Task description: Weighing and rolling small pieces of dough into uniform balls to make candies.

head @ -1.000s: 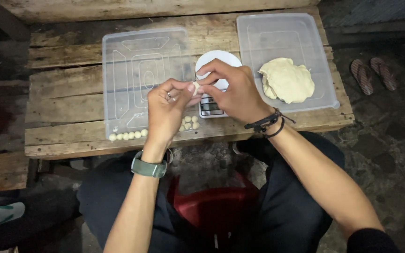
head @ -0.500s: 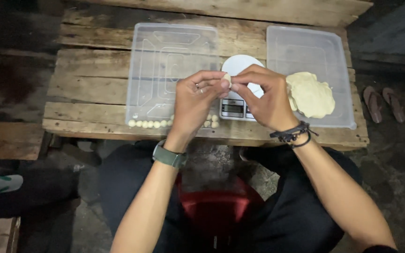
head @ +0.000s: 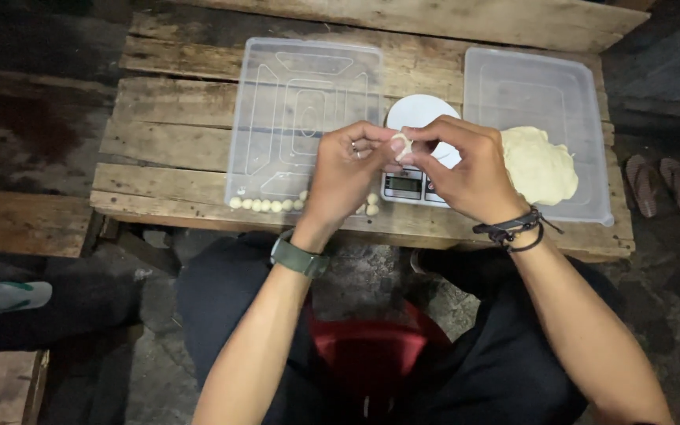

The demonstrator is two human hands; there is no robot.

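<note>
1. Since the earlier pictures the hands have stayed together over the scale, pinching the same small piece of dough [head: 400, 144]; only the camera's framing has shifted.
2. Nearest, the person sits on a red stool [head: 371, 346], a watch [head: 299, 257] on the left wrist and dark cords [head: 513, 232] on the right.
3. The left hand [head: 346, 175] is curled, fingertips gripping the dough piece from the left; the right hand [head: 466, 165] pinches it from the right. The piece is held in the air between both, above the scale.
4. Under the hands, a small kitchen scale [head: 415, 185] with a round white platform stands on the wooden table [head: 167, 149].
5. The left clear plastic tray [head: 301, 94] holds a row of small dough balls [head: 265, 205] along its near edge; the rest is bare.
6. The right clear tray [head: 529, 86] holds a large lump of dough [head: 541, 165] at its near side.
</note>
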